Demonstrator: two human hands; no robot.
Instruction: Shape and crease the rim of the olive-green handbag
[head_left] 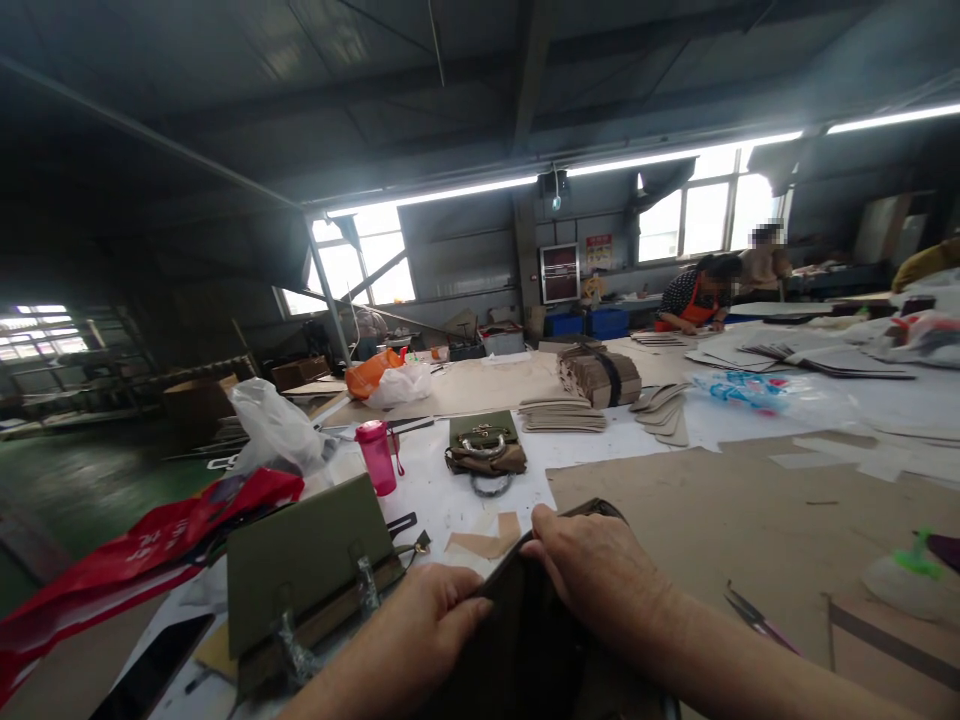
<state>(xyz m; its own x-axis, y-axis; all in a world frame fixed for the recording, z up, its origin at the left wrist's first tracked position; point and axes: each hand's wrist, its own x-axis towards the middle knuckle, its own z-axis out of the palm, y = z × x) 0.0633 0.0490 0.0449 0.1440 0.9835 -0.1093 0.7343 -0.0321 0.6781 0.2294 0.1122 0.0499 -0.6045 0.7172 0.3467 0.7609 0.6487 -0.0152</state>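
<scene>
Both my hands grip a dark olive fabric bag piece (525,640) at the near edge of the table. My left hand (431,610) pinches its left edge, fingers closed on the cloth. My right hand (596,575) lies over its top edge with the fingers curled round it. Just left of my left hand stands an olive flap panel (307,555) with metal clasps. Farther back lies a finished olive handbag (486,447) with a metal handle.
A pink bottle (377,457), red plastic bag (150,545) and white bags sit at left. Small scissors (754,615) lie at right on brown cardboard (750,510). Stacks of cardboard pieces (600,377) are behind. Two people work at the far table (705,295).
</scene>
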